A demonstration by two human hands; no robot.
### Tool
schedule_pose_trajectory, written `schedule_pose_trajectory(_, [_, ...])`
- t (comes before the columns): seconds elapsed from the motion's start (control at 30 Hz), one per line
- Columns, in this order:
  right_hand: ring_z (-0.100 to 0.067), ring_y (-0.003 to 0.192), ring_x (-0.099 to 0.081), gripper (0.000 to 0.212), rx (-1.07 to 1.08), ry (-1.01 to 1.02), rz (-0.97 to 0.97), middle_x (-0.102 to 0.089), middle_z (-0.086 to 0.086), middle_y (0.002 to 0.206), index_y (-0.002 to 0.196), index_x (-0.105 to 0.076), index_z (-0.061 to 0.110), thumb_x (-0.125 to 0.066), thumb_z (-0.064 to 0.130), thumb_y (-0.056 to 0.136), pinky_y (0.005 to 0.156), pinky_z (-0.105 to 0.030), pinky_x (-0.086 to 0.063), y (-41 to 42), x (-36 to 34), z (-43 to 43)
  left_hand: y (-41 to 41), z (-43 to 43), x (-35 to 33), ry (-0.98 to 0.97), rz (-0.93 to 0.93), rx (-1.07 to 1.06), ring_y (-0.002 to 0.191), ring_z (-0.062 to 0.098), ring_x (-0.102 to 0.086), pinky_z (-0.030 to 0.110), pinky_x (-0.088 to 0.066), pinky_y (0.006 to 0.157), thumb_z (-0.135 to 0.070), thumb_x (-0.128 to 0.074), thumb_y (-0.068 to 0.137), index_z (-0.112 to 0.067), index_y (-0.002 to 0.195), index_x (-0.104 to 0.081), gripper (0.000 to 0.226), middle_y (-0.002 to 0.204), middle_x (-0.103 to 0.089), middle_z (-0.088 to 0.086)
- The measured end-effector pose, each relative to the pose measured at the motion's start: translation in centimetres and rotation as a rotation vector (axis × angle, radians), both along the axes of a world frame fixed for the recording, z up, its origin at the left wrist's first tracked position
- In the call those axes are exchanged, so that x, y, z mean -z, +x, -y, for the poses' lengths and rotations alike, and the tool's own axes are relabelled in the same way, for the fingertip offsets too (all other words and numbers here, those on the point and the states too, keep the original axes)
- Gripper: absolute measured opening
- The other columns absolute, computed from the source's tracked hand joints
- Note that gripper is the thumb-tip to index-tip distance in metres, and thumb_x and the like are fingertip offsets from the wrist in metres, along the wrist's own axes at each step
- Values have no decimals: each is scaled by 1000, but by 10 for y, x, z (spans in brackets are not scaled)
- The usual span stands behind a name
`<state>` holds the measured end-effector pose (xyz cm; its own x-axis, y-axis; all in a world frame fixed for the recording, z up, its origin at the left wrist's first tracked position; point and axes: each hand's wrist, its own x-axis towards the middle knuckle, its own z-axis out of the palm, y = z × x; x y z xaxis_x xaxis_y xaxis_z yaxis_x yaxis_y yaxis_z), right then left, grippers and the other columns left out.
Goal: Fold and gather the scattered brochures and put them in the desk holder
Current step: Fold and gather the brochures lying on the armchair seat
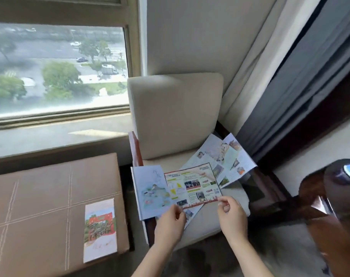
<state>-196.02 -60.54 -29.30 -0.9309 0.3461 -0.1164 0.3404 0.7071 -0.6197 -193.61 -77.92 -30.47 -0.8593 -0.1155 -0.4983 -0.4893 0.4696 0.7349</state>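
On the left, a folded brochure (100,229) lies flat on the brown desk (40,206). On the cream armchair seat (206,220), a pale map brochure (150,190) rests at the left edge. Your left hand (170,222) pinches the near left corner of the open red-bordered brochure (193,185); your right hand (231,213) pinches its near right corner. Behind it, another unfolded brochure (224,156) leans on the armrest.

Unfolded brochures on the armchair seat (210,220): three — red-bordered brochure (193,185), pale blue brochure (150,188) at the left edge, map brochure (222,158) at the back right corner
Folded brochures on the brown ottoman (40,196): one — folded brochure (100,229) near its right edge
Hands: two — left hand (169,224), right hand (231,216)
Back cushions: one — cushion (176,114)
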Motion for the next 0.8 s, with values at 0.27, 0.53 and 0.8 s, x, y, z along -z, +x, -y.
schedule_pose_trajectory(0.27, [-12,74,-56,14,-149,-51,67,-61,6,88,97,-64,22,-55,14,89,67,-32,-51,-63,12,8,-49,26,12,-168,-31,-222,77,14,-62,35,-53,70,-29,-48,90,-24,84,-56,11,86,-66,-7])
schedule_pose_trajectory(0.53, [-14,80,-58,16,-269,-78,173,-61,6,90,98,-63,23,-53,14,89,70,-33,-51,-109,63,27,-86,84,83,-473,71,-471,118,40,-46,47,-36,98,-35,-73,79,4,125,-46,66,124,-52,25])
schedule_pose_trajectory(0.8, [-7,71,-51,15,-439,-154,286,-54,10,83,99,-62,22,-52,16,91,69,-30,-49,-128,102,63,-80,75,125,-135,69,-719,81,25,-60,34,-45,65,-33,-62,89,-10,102,-60,26,97,-69,8])
